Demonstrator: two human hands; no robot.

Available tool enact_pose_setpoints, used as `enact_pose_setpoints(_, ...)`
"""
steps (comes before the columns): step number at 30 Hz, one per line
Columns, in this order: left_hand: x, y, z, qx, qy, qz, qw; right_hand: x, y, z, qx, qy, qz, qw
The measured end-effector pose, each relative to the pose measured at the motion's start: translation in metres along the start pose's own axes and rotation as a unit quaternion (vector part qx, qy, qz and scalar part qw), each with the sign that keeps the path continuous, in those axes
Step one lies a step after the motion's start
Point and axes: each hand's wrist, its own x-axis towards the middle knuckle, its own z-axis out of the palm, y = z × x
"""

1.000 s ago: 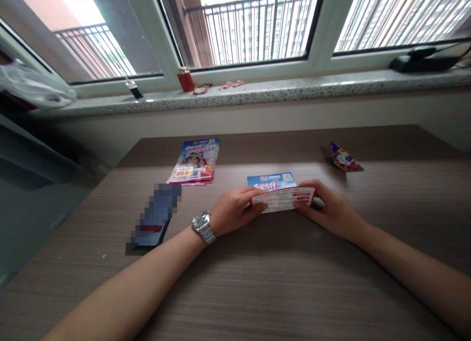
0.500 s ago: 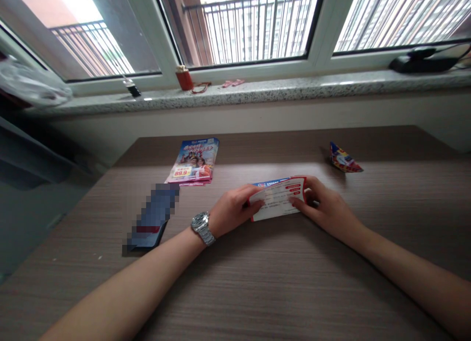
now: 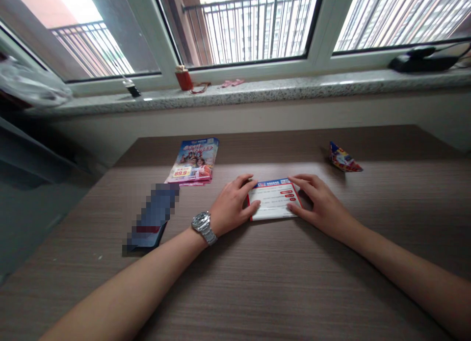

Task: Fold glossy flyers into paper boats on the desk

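Note:
A folded leaflet lies on the wooden table in front of me, its white printed side up, with red side edges and a blue strip along the far edge. At its left edge rests my left hand, thumb and fingers apart, the thumb on the near left part of the paper. My right hand is spread at the right edge, with its thumb on the near right part and a fingertip by the far corner. Neither hand wraps round the paper. A metal watch is on my left wrist.
A stack of colourful leaflets lies at the back left, with a pixelated dark phone-like object nearer me. A folded paper boat sits at the back right. Behind the table, the windowsill bears a red lighter-like item.
The leaflet, raised and bent between both hands before, now lies flatter on the table with its blue far strip showing more. Both hands have loosened, their fingers spread at its sides.

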Motion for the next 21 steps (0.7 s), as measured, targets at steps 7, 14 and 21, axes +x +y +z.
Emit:
enact_pose_setpoints(7,0.0,0.001,-0.002,0.01,-0.013,0.015,1.0,0.0,-0.002,-0.002,0.007,0.0,0.002,1.0)
enact_pose_setpoints(14,0.0,0.003,-0.005,0.002,-0.021,0.043,0.999,0.002,-0.008,-0.006,0.04,0.021,0.025,0.999)
enact_pose_setpoints(21,-0.001,0.004,-0.006,0.001,-0.028,0.051,0.998,0.002,0.003,-0.003,-0.001,0.022,0.037,0.999)
